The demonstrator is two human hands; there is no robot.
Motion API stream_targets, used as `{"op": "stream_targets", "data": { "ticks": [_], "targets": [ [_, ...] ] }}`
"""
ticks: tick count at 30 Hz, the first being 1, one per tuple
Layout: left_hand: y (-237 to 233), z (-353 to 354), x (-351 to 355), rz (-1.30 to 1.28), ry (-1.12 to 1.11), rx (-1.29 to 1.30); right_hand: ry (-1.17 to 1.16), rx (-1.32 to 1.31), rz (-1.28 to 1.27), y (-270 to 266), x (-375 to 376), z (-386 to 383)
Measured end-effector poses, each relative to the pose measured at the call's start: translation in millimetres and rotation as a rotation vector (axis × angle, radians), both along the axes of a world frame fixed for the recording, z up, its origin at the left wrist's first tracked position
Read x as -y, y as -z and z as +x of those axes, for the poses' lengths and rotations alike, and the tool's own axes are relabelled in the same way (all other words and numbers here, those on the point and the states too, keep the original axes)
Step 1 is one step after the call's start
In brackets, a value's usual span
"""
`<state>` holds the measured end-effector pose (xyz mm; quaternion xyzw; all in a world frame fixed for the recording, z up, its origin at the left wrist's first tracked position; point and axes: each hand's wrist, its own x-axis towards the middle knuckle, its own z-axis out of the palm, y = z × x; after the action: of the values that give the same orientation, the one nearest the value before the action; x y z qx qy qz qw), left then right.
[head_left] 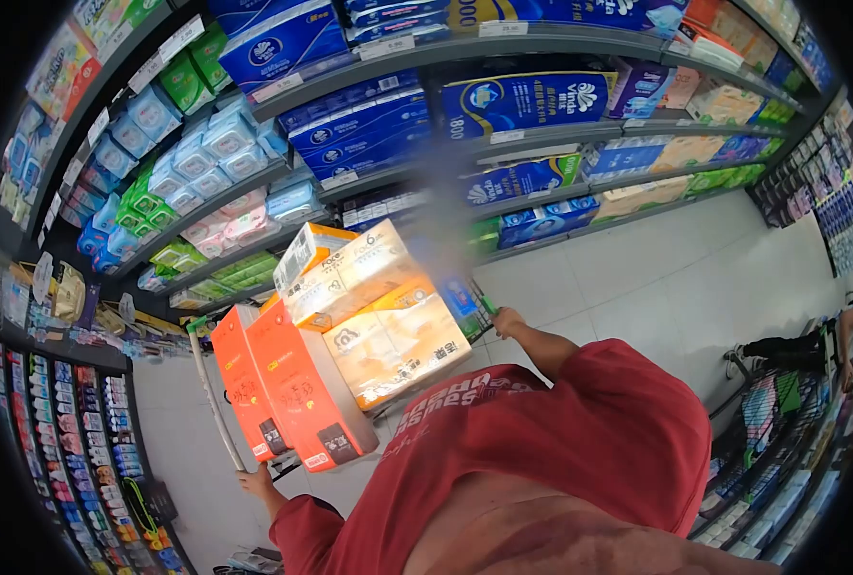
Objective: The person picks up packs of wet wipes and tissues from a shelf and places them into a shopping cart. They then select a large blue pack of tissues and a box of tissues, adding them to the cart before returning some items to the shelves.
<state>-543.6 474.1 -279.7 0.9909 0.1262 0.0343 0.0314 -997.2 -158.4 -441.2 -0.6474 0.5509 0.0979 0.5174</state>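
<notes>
My left hand (pixel 257 482) is closed on the near end of a shopping cart's pale side rail (pixel 218 398), beside the bottom of two orange-red boxes (pixel 297 383). My right hand (pixel 510 324) is wrapped around the cart's opposite edge, near a green corner piece (pixel 485 299). Two tall boxes stand side by side on the cart. Next to them are stacked orange-and-cream tissue packs (pixel 398 345), with another tissue pack (pixel 359 273) on top and a smaller orange-and-white pack (pixel 309 254) tilted behind it. A blue pack (pixel 462 297) shows partly beyond the stack.
Ahead, curved shelves (pixel 379 57) hold blue tissue packs (pixel 532 103) and wipes (pixel 225 134). Bottle racks (pixel 72 441) stand at the left. Pale tiled floor (pixel 666 268) runs to the right, where another person's legs (pixel 781 350) and a second cart (pixel 762 412) appear. A grey blur covers part of the shelves.
</notes>
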Motion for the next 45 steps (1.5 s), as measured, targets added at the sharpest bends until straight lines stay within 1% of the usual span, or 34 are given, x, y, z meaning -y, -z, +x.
{"op": "stream_targets", "data": {
  "ticks": [3,4,5,7,8,9,10,11,13,17,19,20,22,23,25,26,28,29,31,32,34,35,36,37,38,39,40,41,43,45],
  "targets": [
    [-3,-32,-9,-0.055,0.053,-0.003,-0.048,-0.046,-0.006,19,13,-21],
    [-11,-41,-10,-0.093,0.070,-0.066,-0.047,-0.056,0.034,4,17,-26],
    [-8,-47,-16,-0.126,0.112,-0.066,-0.058,-0.064,0.080,-10,22,-29],
    [-2,-65,-34,-0.221,0.191,-0.038,-0.176,0.088,-0.192,87,33,-45],
    [-3,-79,-34,-0.171,0.185,-0.023,-0.178,0.044,-0.139,61,31,-49],
    [-1,-89,-39,-0.210,0.207,-0.047,-0.181,0.000,-0.092,28,33,-53],
    [3,-101,-40,-0.157,0.199,-0.064,-0.126,-0.003,-0.093,15,32,-55],
    [-3,-119,-34,-0.125,0.184,-0.080,-0.069,-0.008,-0.097,7,33,-58],
    [-7,-146,-29,-0.135,0.141,-0.100,0.012,0.032,-0.101,5,32,-67],
    [-3,-187,-35,-0.140,0.118,-0.114,-0.018,-0.016,-0.105,-3,36,-82],
    [1,-210,-39,-0.083,0.133,-0.097,0.009,0.035,-0.097,0,35,-92],
    [4,-227,-41,-0.076,0.106,-0.108,-0.017,0.024,-0.087,-2,32,-98],
    [13,-251,-48,-0.116,0.104,-0.005,0.030,0.065,-0.077,-5,26,-109],
    [13,-266,-50,-0.114,0.088,-0.010,0.014,0.060,-0.074,-8,23,-113],
    [11,-296,-52,-0.075,-0.004,0.068,0.133,0.195,-0.102,-13,15,-121],
    [8,-313,-49,-0.003,-0.015,0.124,0.120,0.195,-0.098,-12,13,-124],
    [-1,-337,-48,0.002,-0.059,0.113,0.119,0.120,-0.190,-13,13,-127],
    [5,-339,-59,-0.009,-0.079,0.122,0.115,0.150,-0.206,-10,4,-124],
    [-4,-362,-54,0.018,-0.135,0.139,0.042,-0.010,-0.333,-14,7,-126],
    [-7,-374,-52,0.035,-0.178,0.113,0.027,-0.003,-0.329,-2,14,-128],
    [-9,-395,-54,0.058,-0.252,0.079,-0.146,-0.117,-0.675,20,23,-125],
    [-8,-407,-57,0.065,-0.265,0.084,-0.158,-0.108,-0.669,12,23,-119],
    [11,-409,-73,0.017,-0.249,0.118,-0.146,-0.105,-0.664,9,16,-109],
    [13,-422,-79,-0.002,-0.244,0.120,-0.161,-0.129,-0.633,4,18,-105],
    [19,-431,-87,-0.032,-0.288,0.044,-0.174,-0.129,-0.624,4,27,-96],
    [25,-446,-90,-0.114,-0.265,0.086,-0.112,0.060,-0.378,8,41,-90],
    [24,-465,-85,-0.136,-0.264,0.135,-0.047,0.239,-0.131,13,45,-95],
    [28,-481,-81,-0.166,-0.262,0.189,-0.056,0.233,-0.131,4,35,-102],
    [38,-499,-83,-0.174,-0.286,0.211,0.219,0.552,0.194,-17,11,-102],
    [39,-520,-80,-0.177,-0.319,0.228,0.213,0.512,0.181,10,-7,-108]
  ]
}}
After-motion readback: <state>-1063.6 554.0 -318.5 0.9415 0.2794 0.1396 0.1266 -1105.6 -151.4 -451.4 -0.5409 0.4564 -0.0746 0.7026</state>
